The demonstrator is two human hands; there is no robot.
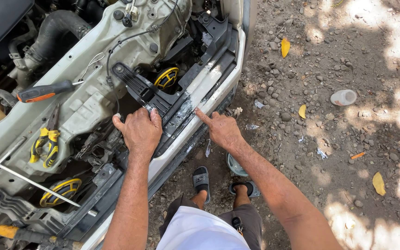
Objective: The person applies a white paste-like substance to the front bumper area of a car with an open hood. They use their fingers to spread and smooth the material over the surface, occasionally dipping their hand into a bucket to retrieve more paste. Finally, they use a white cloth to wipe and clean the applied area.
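L hand [140, 131] was clamped over the black plastic bracket [140, 88], stiff and light by the look. R hand [222, 129] held nothing, index finger pressing the white bumper edge [209, 85]. Best grip prob. the bracket's ribbed arm.

My left hand [140, 131] grips the black plastic bracket [140, 88]; my right hand [221, 129] points one finger at the white bumper edge [209, 81].
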